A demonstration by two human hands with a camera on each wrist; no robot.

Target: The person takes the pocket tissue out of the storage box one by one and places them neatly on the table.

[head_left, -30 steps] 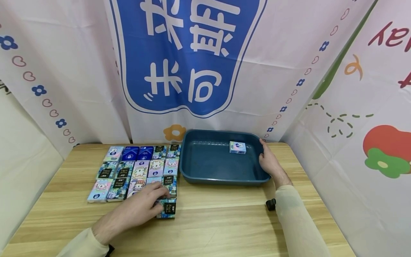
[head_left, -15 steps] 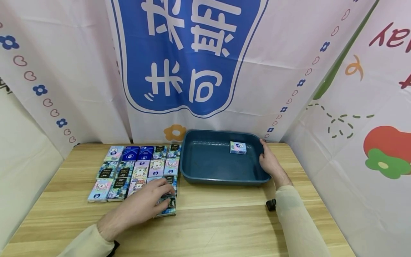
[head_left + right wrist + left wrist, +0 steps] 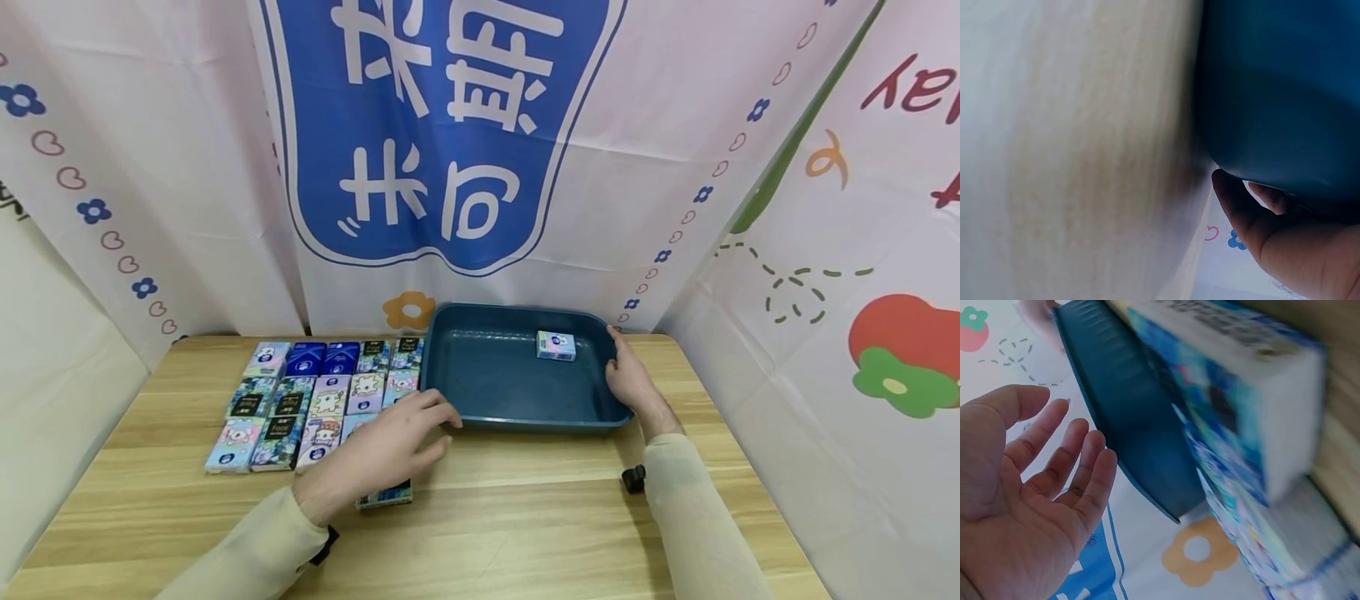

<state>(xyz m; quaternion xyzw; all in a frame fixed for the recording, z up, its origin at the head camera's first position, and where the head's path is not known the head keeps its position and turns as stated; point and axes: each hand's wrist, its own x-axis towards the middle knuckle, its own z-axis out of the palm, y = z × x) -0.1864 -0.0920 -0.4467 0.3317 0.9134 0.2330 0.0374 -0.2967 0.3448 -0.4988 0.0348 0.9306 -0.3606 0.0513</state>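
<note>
My left hand point(image 3: 382, 450) hovers over the front right packs, its fingertips overlapping the front left corner of the dark blue tray point(image 3: 517, 424) in the head view. Nothing is in that palm; in the left wrist view its fingers point(image 3: 1088, 465) are loosely bent, beside the tray wall point(image 3: 1129, 419). My right hand point(image 3: 633, 382) holds the tray's right end, with the thumb at the rim. One small light-blue tissue pack point(image 3: 556, 345) lies inside, toward the back right. Partly hidden under my left hand is a dark patterned tissue pack point(image 3: 388, 498) on the table.
Several tissue packs point(image 3: 327, 397) stand in tight rows left of the tray, in blue, pastel and dark floral wrappers. The wooden table point(image 3: 510, 533) meets a printed curtain point(image 3: 637, 167) at the back. A black band point(image 3: 633, 478) is near my right sleeve.
My left hand has moved right and slightly up, away from the front right packs toward the tray's front left corner. My right hand and the tray have stayed put.
</note>
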